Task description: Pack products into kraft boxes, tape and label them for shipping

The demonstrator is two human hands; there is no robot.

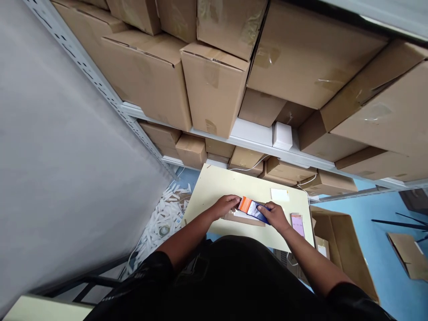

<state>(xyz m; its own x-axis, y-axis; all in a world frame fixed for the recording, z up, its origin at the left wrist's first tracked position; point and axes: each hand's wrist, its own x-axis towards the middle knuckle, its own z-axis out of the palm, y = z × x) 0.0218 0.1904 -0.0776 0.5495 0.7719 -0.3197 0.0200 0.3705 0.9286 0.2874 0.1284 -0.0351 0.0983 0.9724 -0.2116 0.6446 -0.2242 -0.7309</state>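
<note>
Over the pale table, a flat orange, white and dark blue package (254,208) is held between my two hands; whether it is a box or a packet I cannot tell. My left hand (226,206) pinches its orange end. At the dark blue end, my right hand (276,216) grips it with the thumb on top. Beneath the package lies a flat brown cardboard piece (249,220) with something white on it, partly hidden by the package and my hands.
On the cream table (220,180) lie a white card (279,195) and a phone (297,224) with a lit screen. Shelves of cardboard boxes (214,84) rise behind. White scraps (160,218) cover the floor at left; a large open carton (344,249) stands at right.
</note>
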